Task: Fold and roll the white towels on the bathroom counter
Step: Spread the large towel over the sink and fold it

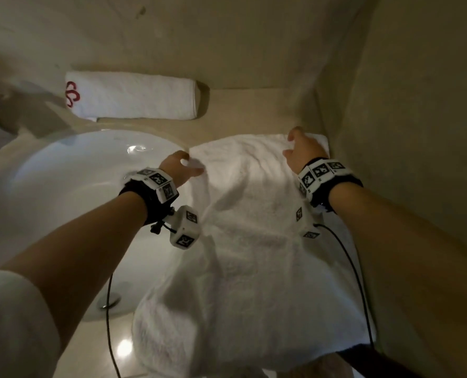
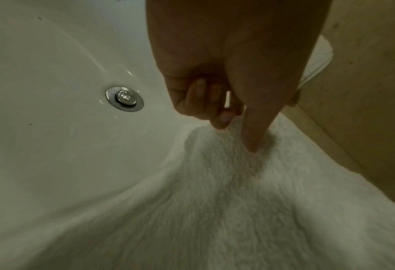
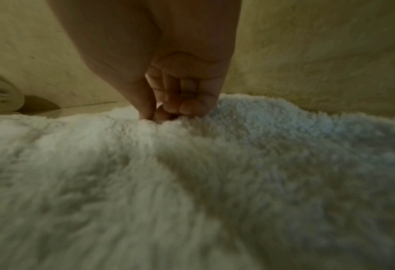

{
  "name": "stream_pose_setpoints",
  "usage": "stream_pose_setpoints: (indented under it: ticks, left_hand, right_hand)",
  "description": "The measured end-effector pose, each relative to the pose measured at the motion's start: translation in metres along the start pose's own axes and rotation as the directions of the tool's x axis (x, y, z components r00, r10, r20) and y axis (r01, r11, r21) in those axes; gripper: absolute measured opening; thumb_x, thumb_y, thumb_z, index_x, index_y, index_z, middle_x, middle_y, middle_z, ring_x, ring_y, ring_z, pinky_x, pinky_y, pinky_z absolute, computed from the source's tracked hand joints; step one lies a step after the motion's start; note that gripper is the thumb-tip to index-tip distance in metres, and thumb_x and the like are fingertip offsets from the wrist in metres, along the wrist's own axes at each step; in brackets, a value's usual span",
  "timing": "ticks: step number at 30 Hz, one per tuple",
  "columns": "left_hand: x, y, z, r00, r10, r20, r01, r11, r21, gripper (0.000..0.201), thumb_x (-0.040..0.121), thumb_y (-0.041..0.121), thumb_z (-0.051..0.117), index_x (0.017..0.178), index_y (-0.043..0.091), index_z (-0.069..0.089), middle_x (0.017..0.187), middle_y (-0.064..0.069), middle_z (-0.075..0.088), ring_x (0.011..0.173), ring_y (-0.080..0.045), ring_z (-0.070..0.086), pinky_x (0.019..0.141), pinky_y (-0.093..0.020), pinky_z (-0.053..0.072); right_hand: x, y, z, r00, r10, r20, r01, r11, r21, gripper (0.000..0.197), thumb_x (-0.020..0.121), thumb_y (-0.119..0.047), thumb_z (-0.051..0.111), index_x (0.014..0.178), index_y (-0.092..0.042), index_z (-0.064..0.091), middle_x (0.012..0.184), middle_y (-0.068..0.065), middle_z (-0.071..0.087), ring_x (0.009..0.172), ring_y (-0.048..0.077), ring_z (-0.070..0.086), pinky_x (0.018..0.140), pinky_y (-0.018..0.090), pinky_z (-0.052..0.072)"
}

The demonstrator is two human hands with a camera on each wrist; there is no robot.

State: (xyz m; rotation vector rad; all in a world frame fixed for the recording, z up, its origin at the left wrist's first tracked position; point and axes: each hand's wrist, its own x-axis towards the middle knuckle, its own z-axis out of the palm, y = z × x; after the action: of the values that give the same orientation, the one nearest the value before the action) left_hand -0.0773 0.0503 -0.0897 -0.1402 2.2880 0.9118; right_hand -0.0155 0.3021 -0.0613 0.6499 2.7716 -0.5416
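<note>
Running lengthwise from the counter's back corner toward the person, the towel overhangs the sink and the front edge. Left hand and right hand each pinch a far corner; folding goes toward the person.

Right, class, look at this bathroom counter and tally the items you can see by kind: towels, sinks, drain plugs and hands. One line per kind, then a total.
Towels: 2, the rolled towel by the back wall and the spread towel being handled
Sinks: 1, the white basin
Drain plugs: 1
Hands: 2, left hand and right hand, both gripping the spread towel
Total: 6
</note>
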Motion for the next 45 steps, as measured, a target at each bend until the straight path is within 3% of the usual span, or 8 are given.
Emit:
stream_pose_setpoints:
  ticks: [3, 6, 14, 19, 24, 33, 39, 45]
  left_hand:
    - [0.001, 0.001, -0.005, 1.000, 0.007, -0.022, -0.006, 0.999, 0.044, 0.039, 0.088, 0.032, 0.059, 0.118, 0.006, 0.057, 0.091, -0.018, 0.062, 0.100, -0.040, 0.059, 0.071, -0.037, 0.048]
    - [0.007, 0.013, -0.018, 0.984, 0.015, -0.176, 0.000, 0.997, 0.081, 0.036, 0.092, 0.032, 0.053, 0.120, 0.010, 0.056, 0.125, -0.015, 0.058, 0.114, -0.034, 0.055, 0.094, -0.037, 0.045]
    - [0.014, 0.060, -0.041, 0.925, 0.152, -0.348, -0.125, 0.987, 0.100, 0.031, 0.091, 0.022, 0.047, 0.119, 0.011, 0.055, 0.114, -0.015, 0.064, 0.103, -0.034, 0.060, 0.086, -0.036, 0.050]
    - [-0.009, 0.048, -0.023, 0.966, 0.211, -0.152, -0.203, 0.977, 0.069, 0.052, 0.092, 0.016, 0.049, 0.139, 0.018, 0.026, 0.128, -0.016, 0.054, 0.113, -0.033, 0.054, 0.087, -0.035, 0.043]
    - [-0.041, 0.025, -0.025, 0.965, 0.253, -0.074, -0.245, 0.964, 0.106, 0.068, 0.092, 0.016, 0.053, 0.146, 0.032, 0.015, 0.138, -0.009, 0.050, 0.121, -0.028, 0.051, 0.086, -0.027, 0.040]
    - [-0.120, -0.060, -0.017, 0.998, 0.057, -0.035, -0.042, 0.940, 0.339, 0.053, 0.089, 0.031, 0.057, 0.132, 0.006, 0.039, 0.127, -0.016, 0.054, 0.118, -0.036, 0.051, 0.097, -0.039, 0.042]
    - [-0.175, -0.135, 0.003, 0.997, -0.061, 0.046, 0.029, 0.857, 0.514, 0.028, 0.095, 0.013, 0.045, 0.115, -0.002, 0.057, 0.107, -0.017, 0.061, 0.112, -0.032, 0.055, 0.099, -0.033, 0.042]
    - [-0.195, -0.161, 0.031, 0.983, 0.183, 0.032, -0.183, 0.983, -0.026, 0.036, 0.088, 0.009, 0.057, 0.124, 0.008, 0.054, 0.123, -0.013, 0.056, 0.106, -0.027, 0.055, 0.085, -0.031, 0.046]
  right_hand:
    - [0.008, 0.001, 0.001, 1.000, 0.003, -0.021, -0.003, 1.000, 0.000, 0.025, 0.093, -0.016, 0.049, 0.113, -0.001, 0.052, 0.115, 0.018, 0.058, 0.106, 0.033, 0.057, 0.087, 0.030, 0.044]
    - [0.017, 0.005, -0.003, 0.993, 0.086, -0.085, -0.076, 0.990, 0.115, 0.018, 0.092, -0.016, 0.049, 0.104, -0.003, 0.053, 0.110, 0.019, 0.060, 0.103, 0.034, 0.057, 0.089, 0.033, 0.043]
    - [0.039, 0.003, -0.025, 0.963, 0.124, -0.240, -0.028, 0.930, 0.368, 0.014, 0.092, -0.008, 0.048, 0.104, -0.003, 0.054, 0.102, 0.019, 0.059, 0.084, 0.021, 0.049, 0.082, 0.038, 0.047]
    - [0.018, 0.012, -0.015, 0.998, 0.056, 0.014, -0.057, 0.934, 0.352, 0.048, 0.095, -0.016, 0.047, 0.141, -0.019, 0.034, 0.145, 0.009, 0.038, 0.128, 0.024, 0.043, 0.100, 0.027, 0.036]
    - [-0.032, 0.015, -0.017, 0.997, 0.065, 0.044, -0.075, 0.953, 0.292, 0.054, 0.096, -0.026, 0.046, 0.146, -0.022, 0.026, 0.147, 0.009, 0.037, 0.132, 0.027, 0.040, 0.106, 0.028, 0.033]
    - [-0.186, 0.027, 0.019, 0.982, 0.147, 0.122, -0.154, 0.987, 0.055, 0.044, 0.094, -0.028, 0.052, 0.134, -0.010, 0.044, 0.136, 0.015, 0.049, 0.123, 0.030, 0.048, 0.096, 0.030, 0.040]
    - [-0.266, 0.055, 0.050, 0.948, 0.214, 0.237, -0.203, 0.977, -0.071, 0.047, 0.093, -0.028, 0.053, 0.135, -0.010, 0.043, 0.141, 0.016, 0.040, 0.126, 0.032, 0.045, 0.100, 0.034, 0.041]
    - [-0.285, 0.060, 0.062, 0.956, 0.154, 0.250, -0.118, 0.981, -0.152, 0.055, 0.090, -0.034, 0.056, 0.138, -0.012, 0.039, 0.143, 0.014, 0.037, 0.127, 0.035, 0.041, 0.103, 0.039, 0.039]
